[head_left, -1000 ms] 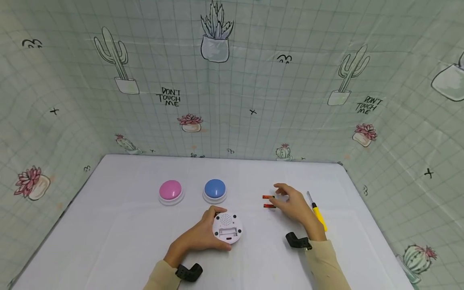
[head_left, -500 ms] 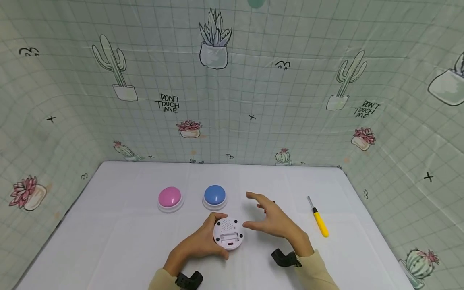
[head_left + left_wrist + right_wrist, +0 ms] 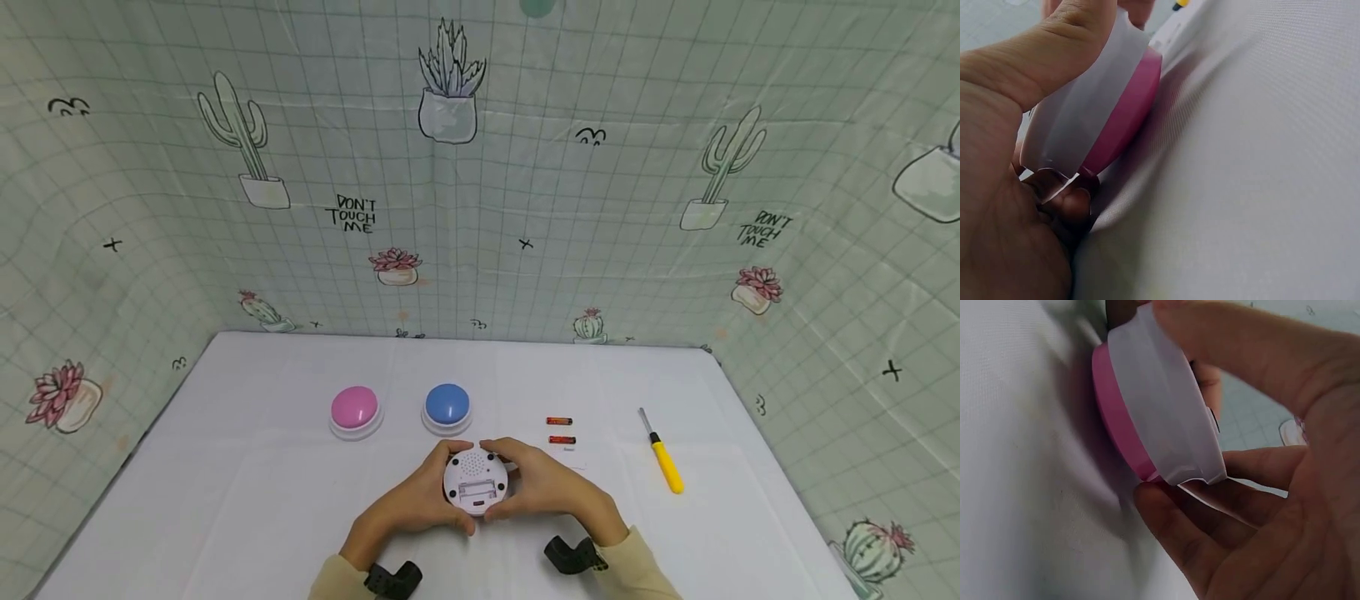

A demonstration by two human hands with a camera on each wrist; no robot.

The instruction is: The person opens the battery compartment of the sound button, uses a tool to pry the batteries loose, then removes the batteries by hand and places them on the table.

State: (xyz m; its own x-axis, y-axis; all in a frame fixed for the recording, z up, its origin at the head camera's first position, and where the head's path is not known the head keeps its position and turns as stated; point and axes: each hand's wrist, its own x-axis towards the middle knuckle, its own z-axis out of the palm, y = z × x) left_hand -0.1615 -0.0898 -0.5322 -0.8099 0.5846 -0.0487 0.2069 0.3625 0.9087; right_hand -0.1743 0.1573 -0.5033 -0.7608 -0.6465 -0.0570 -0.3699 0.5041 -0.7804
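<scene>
A round white push-button buzzer [image 3: 472, 467] lies upside down near the front middle, its underside facing up. Speaker holes, dark feet and an uncovered battery compartment [image 3: 477, 490] with no batteries in it show there. My left hand [image 3: 420, 497] grips its left side, thumb at the near edge. From the right, my right hand [image 3: 551, 485] holds the opposite side in the same way. Both wrist views show the pink dome [image 3: 1125, 115] pointing down at the white cloth, below the white base [image 3: 1160, 400]. Two red-and-black batteries [image 3: 559, 421] lie behind my right hand.
A pink-topped buzzer [image 3: 355, 408] and a blue-topped buzzer [image 3: 447, 406] stand upright behind my hands. A yellow-handled screwdriver [image 3: 666, 465] lies at the right. Cactus-print fabric [image 3: 480, 250] walls the back and sides of the white table [image 3: 225, 467].
My right hand has come leftward from beside the batteries and now holds the buzzer's right side. My left hand keeps its grip. The batteries are uncovered again; the head view has shifted slightly.
</scene>
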